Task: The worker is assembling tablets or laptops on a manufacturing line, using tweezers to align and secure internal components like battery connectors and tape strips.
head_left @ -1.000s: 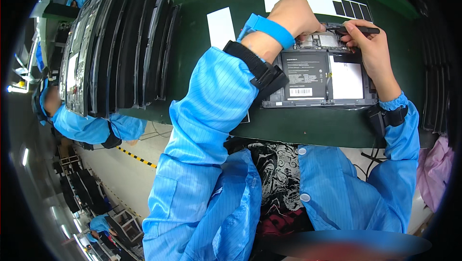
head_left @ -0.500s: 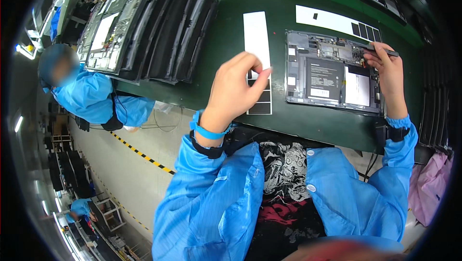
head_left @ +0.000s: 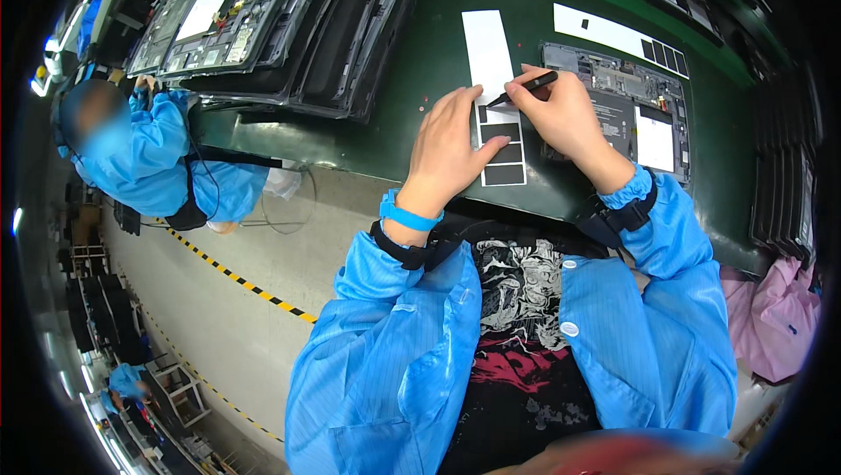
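Note:
A white backing strip (head_left: 489, 41) with black rectangular stickers (head_left: 503, 175) on its near end lies lengthwise on the table. My left hand (head_left: 448, 144) rests along its left edge, fingers stretched out and thumb over the stickers. In my right hand (head_left: 561, 116) is a black pen-shaped tool (head_left: 528, 87), pinched between thumb and fingers. Its thin tip points down at the strip, by a small dark sticker. Partly behind my right hand and wrist lies an opened laptop base (head_left: 604, 59), its battery and circuit board exposed.
Opened laptop bases stand in a tall stack (head_left: 289, 37) at the left. A second white strip (head_left: 604, 30) with black stickers lies beyond the laptop base. More dark laptop parts (head_left: 782, 203) are stacked at the right. A person in blue (head_left: 140, 146) sits at the far left.
My right hand has moved left from the laptop base to the strip, bringing the black tool. My left hand has gone from a pinch above the strip to lying flat with fingers extended.

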The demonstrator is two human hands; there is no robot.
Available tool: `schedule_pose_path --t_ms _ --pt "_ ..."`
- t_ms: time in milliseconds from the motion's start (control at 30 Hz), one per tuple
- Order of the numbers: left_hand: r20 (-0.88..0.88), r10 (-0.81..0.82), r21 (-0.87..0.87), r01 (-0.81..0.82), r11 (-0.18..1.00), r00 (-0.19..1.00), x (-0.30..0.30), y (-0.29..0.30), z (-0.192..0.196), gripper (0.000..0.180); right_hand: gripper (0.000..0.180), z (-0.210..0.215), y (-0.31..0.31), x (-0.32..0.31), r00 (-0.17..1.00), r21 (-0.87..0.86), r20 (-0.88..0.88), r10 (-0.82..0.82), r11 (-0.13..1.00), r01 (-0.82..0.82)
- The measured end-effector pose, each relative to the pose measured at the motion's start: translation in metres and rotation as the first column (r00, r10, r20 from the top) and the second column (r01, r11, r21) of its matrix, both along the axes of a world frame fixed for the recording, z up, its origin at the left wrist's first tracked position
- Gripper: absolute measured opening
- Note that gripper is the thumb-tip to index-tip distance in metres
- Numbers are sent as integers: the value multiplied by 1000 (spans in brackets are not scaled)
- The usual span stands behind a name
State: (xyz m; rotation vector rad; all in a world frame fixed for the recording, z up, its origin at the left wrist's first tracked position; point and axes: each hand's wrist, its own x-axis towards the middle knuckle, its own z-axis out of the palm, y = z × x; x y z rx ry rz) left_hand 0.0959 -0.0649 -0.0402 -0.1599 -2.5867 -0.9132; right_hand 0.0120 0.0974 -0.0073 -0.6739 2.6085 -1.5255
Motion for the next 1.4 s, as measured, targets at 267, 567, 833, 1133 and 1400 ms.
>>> schedule_pose_path --t_ms 267,567,833,1133,1400 --pt "36 19 43 -20 999 999 0 3 -1 67 24 -20 -1 3 998 -158 57 -13 987 21" --pt "133 31 -174 -8 985 991 -12 0 25 65 20 16 63 -8 990 -467 99 -100 874 135" --pt "129 -484 -178 500 848 866 -71 49 72 38 27 8 130 -56 909 -366 396 -129 886 285" --pt "208 -691 -195 721 665 693 -96 67 52 45 26 1 130 -59 899 -382 431 -78 887 260" --pt "188 -666 -178 692 700 722 -94 66 51 45 26 5 127 -60 878 -352 460 -134 880 319"
